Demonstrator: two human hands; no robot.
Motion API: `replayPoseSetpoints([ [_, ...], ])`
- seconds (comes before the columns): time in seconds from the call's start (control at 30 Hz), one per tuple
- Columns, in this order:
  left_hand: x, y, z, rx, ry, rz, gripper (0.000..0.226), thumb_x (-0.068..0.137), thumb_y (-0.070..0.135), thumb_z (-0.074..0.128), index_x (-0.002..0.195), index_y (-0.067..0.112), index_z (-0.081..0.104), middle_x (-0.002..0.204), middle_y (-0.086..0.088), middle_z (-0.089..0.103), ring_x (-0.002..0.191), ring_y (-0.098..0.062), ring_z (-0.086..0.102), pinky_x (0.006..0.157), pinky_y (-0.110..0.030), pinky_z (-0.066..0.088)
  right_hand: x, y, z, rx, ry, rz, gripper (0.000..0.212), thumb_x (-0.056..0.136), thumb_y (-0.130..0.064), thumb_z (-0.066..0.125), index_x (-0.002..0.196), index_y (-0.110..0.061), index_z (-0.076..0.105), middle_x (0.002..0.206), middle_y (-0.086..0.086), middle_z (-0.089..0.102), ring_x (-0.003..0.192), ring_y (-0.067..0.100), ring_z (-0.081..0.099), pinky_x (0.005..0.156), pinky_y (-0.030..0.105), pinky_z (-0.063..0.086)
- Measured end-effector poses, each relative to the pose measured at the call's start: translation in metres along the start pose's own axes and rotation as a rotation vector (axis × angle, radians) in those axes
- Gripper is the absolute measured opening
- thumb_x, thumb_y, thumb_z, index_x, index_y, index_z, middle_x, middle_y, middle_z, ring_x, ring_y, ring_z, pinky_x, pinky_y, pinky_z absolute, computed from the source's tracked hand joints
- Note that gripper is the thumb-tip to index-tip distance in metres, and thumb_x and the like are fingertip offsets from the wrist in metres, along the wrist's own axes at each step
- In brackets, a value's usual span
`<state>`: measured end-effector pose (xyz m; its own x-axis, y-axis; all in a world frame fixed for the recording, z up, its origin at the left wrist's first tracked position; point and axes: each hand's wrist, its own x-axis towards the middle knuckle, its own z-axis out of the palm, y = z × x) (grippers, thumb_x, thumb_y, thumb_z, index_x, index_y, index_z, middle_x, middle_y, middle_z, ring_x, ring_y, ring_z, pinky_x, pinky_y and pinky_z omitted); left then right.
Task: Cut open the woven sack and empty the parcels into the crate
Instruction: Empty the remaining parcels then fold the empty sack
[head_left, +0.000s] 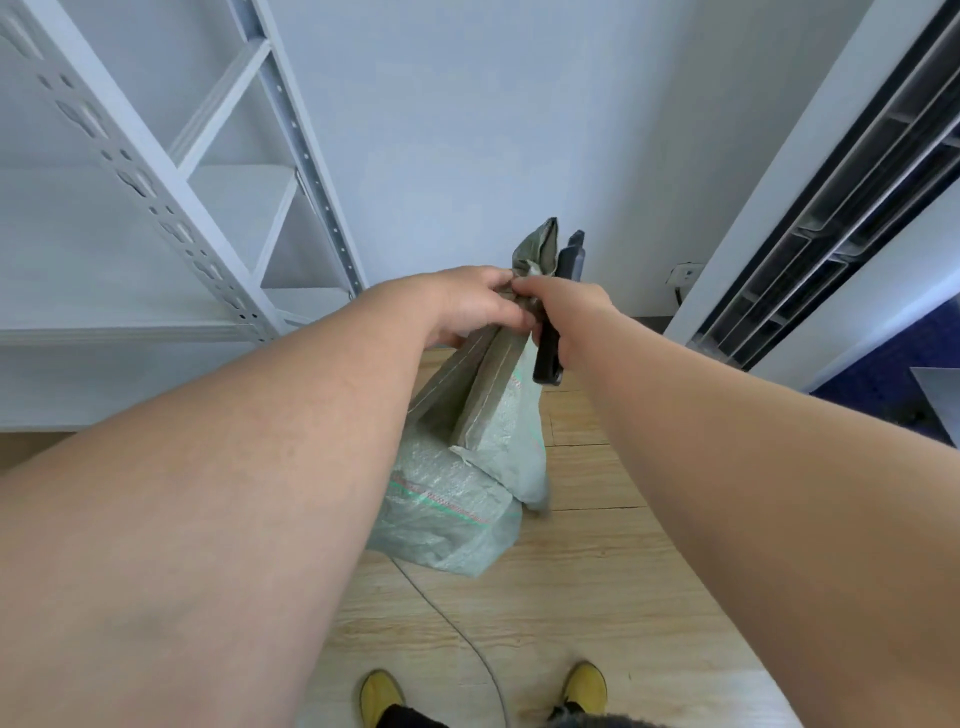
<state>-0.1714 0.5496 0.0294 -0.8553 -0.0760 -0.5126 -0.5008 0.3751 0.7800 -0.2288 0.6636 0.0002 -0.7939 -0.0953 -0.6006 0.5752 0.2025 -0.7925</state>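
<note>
A pale green woven sack (467, 499) stands on the wooden floor in front of me, its neck bunched and pulled upward. My left hand (467, 306) grips the gathered neck just below the loose top flap (540, 249). My right hand (566, 317) holds a dark utility knife (550, 358) right against the neck; the handle end points down and the dark tip (574, 254) sticks up beside the flap. The blade itself is hidden. No crate is in view, and the parcels are concealed inside the sack.
A white metal shelving unit (156, 208) fills the left side. A white wall lies behind the sack. A tall unit with dark louvres (841, 208) stands at the right. A thin grey cable (467, 623) runs across the floor between my yellow shoes (382, 696).
</note>
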Motion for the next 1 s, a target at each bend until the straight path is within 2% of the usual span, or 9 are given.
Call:
replayPoseSetpoints([
  [0.1, -0.011, -0.015, -0.003, 0.382, 0.036, -0.109, 0.085, 0.069, 0.045, 0.081, 0.139, 0.027, 0.038, 0.118, 0.008, 0.054, 0.101, -0.018, 0.057, 0.082, -0.033, 0.046, 0.002, -0.003, 0.000, 0.035, 0.073, -0.062, 0.022, 0.072, -0.018, 0.079, 0.078, -0.012, 0.059, 0.055, 0.004, 0.056, 0.039, 0.015, 0.047, 0.050, 0.026, 0.048],
  [0.2, -0.017, -0.039, 0.004, 0.783, 0.060, -0.252, 0.062, 0.080, 0.041, 0.072, 0.128, 0.011, 0.049, 0.111, -0.004, 0.058, 0.093, -0.023, 0.055, 0.072, -0.030, 0.044, 0.002, -0.006, 0.000, 0.085, 0.097, -0.099, 0.026, 0.074, -0.021, 0.079, 0.078, -0.014, 0.054, 0.057, 0.003, 0.053, 0.039, 0.015, 0.045, 0.049, 0.024, 0.046],
  [0.3, -0.014, -0.056, 0.004, 0.658, 0.288, -0.228, 0.031, 0.089, 0.017, 0.057, 0.117, 0.007, 0.060, 0.100, -0.008, 0.061, 0.090, -0.027, 0.059, 0.066, -0.027, 0.044, -0.008, -0.006, 0.008, -0.027, -0.003, -0.110, 0.039, 0.071, -0.043, 0.080, 0.088, -0.015, 0.058, 0.057, 0.002, 0.055, 0.041, 0.014, 0.048, 0.054, 0.026, 0.048],
  [0.4, -0.014, -0.054, -0.005, 0.495, 0.456, -0.124, 0.033, 0.088, 0.014, 0.058, 0.120, 0.014, 0.059, 0.117, -0.010, 0.062, 0.107, -0.031, 0.059, 0.077, -0.028, 0.042, -0.021, 0.006, 0.027, -0.150, -0.113, -0.062, 0.058, 0.064, -0.053, 0.083, 0.097, -0.010, 0.061, 0.070, 0.004, 0.060, 0.049, 0.015, 0.049, 0.064, 0.032, 0.052],
  [0.53, -0.021, -0.050, -0.012, 0.356, 0.445, 0.021, 0.043, 0.084, 0.009, 0.062, 0.125, 0.024, 0.057, 0.117, -0.005, 0.063, 0.100, -0.022, 0.058, 0.076, -0.025, 0.039, -0.032, 0.015, 0.051, -0.070, -0.165, -0.033, 0.045, 0.064, -0.035, 0.088, 0.081, -0.008, 0.057, 0.056, 0.006, 0.053, 0.043, 0.016, 0.044, 0.054, 0.029, 0.044],
  [0.67, -0.038, -0.055, -0.018, 0.316, 0.322, 0.056, 0.059, 0.081, 0.011, 0.070, 0.135, 0.026, 0.051, 0.125, -0.003, 0.060, 0.098, -0.015, 0.052, 0.079, -0.023, 0.038, -0.028, 0.006, 0.053, -0.143, -0.097, -0.086, 0.020, 0.070, -0.012, 0.076, 0.074, -0.007, 0.057, 0.051, 0.007, 0.052, 0.041, 0.018, 0.044, 0.054, 0.029, 0.043],
  [0.8, -0.057, -0.054, -0.030, 0.627, 0.166, -0.206, 0.073, 0.074, 0.031, 0.080, 0.136, 0.014, 0.047, 0.125, -0.007, 0.058, 0.107, -0.026, 0.058, 0.087, -0.032, 0.048, -0.022, -0.002, 0.045, -0.157, 0.050, -0.200, 0.019, 0.070, -0.018, 0.071, 0.083, -0.007, 0.061, 0.061, 0.006, 0.058, 0.046, 0.019, 0.052, 0.054, 0.030, 0.049],
  [0.9, -0.072, -0.062, -0.052, 0.823, 0.145, -0.422, 0.060, 0.077, 0.034, 0.078, 0.125, 0.007, 0.057, 0.120, -0.009, 0.061, 0.104, -0.028, 0.063, 0.090, -0.037, 0.053, -0.014, -0.011, 0.034, -0.115, 0.136, -0.256, 0.019, 0.072, -0.019, 0.069, 0.087, -0.010, 0.061, 0.066, 0.006, 0.059, 0.056, 0.022, 0.055, 0.058, 0.032, 0.051],
  [1.0, -0.074, -0.070, -0.072, 0.401, 0.332, -0.403, 0.040, 0.084, 0.015, 0.073, 0.120, 0.002, 0.060, 0.114, -0.016, 0.066, 0.101, -0.031, 0.067, 0.088, -0.042, 0.056, -0.015, -0.016, 0.033, -0.083, 0.108, -0.275, 0.019, 0.075, -0.022, 0.073, 0.082, -0.012, 0.059, 0.056, 0.002, 0.058, 0.047, 0.017, 0.054, 0.054, 0.029, 0.051],
])
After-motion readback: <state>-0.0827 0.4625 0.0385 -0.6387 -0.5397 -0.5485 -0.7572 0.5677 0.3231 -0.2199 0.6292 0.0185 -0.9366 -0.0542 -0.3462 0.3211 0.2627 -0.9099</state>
